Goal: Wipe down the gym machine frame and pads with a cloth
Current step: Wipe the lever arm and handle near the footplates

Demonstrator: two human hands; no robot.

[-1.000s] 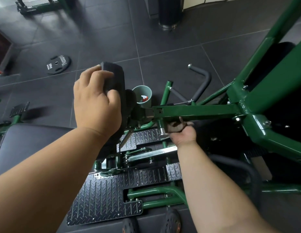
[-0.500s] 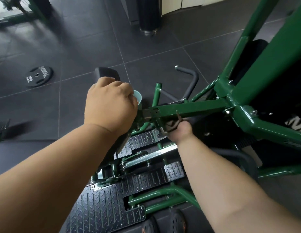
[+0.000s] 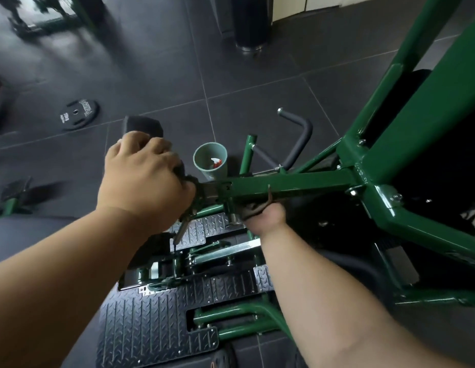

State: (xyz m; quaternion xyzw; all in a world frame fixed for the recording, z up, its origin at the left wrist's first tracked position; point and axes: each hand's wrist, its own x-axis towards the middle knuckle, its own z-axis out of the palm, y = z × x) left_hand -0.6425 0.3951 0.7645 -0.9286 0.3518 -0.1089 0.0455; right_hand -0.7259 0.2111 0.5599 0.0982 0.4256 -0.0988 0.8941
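A green gym machine frame (image 3: 297,181) runs from the centre to the right, with a horizontal square tube. My left hand (image 3: 143,179) grips the black pad (image 3: 143,126) at the tube's left end, fingers curled over its near edge. My right hand (image 3: 265,217) is under the tube and holds a dark cloth (image 3: 253,208) pressed against the tube's underside; most of the cloth and the fingers are hidden.
A grey-green bucket (image 3: 211,160) holding a spray bottle stands on the tile floor behind the tube. Black diamond-plate footplates (image 3: 151,320) lie below. A weight plate (image 3: 78,114) lies at the left, a black bin (image 3: 251,22) at the top, a curved black handle (image 3: 300,139) nearby.
My left hand slid down the pad toward its joint with the tube. My right hand stayed under the tube with the cloth. The view shifted slightly, uncovering the bucket.
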